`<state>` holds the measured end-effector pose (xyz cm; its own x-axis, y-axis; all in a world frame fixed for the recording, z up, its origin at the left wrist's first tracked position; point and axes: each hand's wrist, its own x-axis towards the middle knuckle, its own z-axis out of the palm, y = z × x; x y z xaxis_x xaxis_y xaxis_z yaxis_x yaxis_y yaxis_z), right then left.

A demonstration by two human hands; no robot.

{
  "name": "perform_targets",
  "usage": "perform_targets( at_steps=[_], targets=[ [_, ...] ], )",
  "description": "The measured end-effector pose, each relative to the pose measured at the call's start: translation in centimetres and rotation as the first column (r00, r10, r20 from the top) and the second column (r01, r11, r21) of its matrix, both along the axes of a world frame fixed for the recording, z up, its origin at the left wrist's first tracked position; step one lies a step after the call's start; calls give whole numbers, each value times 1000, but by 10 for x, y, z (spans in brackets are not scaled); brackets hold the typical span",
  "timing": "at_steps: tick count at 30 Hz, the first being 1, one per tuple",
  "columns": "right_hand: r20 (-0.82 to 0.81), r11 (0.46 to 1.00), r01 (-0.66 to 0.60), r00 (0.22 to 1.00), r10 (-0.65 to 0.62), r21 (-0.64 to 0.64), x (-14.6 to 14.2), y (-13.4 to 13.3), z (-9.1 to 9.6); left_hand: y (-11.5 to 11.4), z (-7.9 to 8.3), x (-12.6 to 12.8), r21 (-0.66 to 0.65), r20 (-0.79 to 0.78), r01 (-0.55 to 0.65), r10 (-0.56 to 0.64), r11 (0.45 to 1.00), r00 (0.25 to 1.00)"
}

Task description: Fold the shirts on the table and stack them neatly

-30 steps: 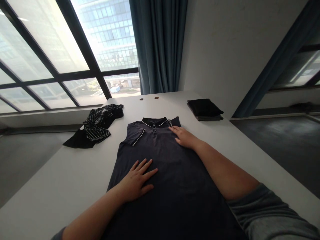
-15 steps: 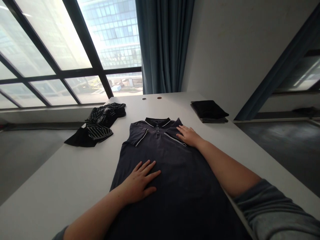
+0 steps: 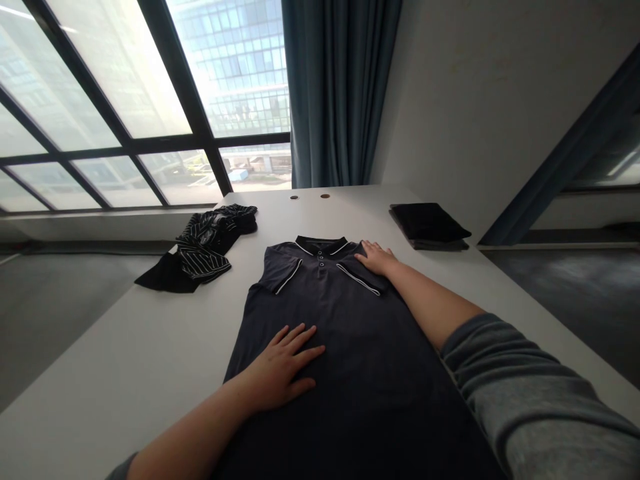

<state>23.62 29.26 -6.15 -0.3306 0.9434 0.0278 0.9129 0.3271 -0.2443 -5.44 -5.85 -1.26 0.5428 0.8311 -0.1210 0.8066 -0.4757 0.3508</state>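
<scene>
A dark polo shirt (image 3: pixel 350 347) lies front up on the white table, its black white-edged collar (image 3: pixel 321 245) at the far end. Both short sleeves are folded inward over the chest, their white-trimmed cuffs showing. My left hand (image 3: pixel 280 367) rests flat on the shirt's body, fingers spread. Up at the right shoulder, my right hand (image 3: pixel 376 259) lies on the folded sleeve with its fingers stretched out. Neither hand grips the cloth. The shirt's lower end runs out of view at the bottom.
Rumpled black and striped clothes (image 3: pixel 200 250) lie at the table's left edge. A stack of folded dark garments (image 3: pixel 430 223) sits at the back right. Two round holes pierce the far end of the table (image 3: pixel 150 360). Beyond stand a window and a blue curtain (image 3: pixel 343 93).
My right hand has slid up from the sleeve's cuff area toward the shoulder, and the right sleeve lies flatter. My left hand stays on the shirt. The view has shifted slightly.
</scene>
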Motion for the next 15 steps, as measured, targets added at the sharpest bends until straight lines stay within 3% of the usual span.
perform_targets(
  at_steps=[5,8,11,15],
  targets=[
    [20,1000,-4,1000,4,0,-3,2,-5,7,11,-3,-8,3,-46,46,999,999],
    [-8,992,-33,999,34,123,2,-21,8,39,26,0,70,-30,-83,85,994,996],
    [-49,957,-133,987,150,259,15,-63,21,105,41,13,206,-53,-140,154,968,987],
    [-78,946,-241,962,263,217,38,-118,23,226,47,50,354,-68,-245,286,902,956]
  ],
)
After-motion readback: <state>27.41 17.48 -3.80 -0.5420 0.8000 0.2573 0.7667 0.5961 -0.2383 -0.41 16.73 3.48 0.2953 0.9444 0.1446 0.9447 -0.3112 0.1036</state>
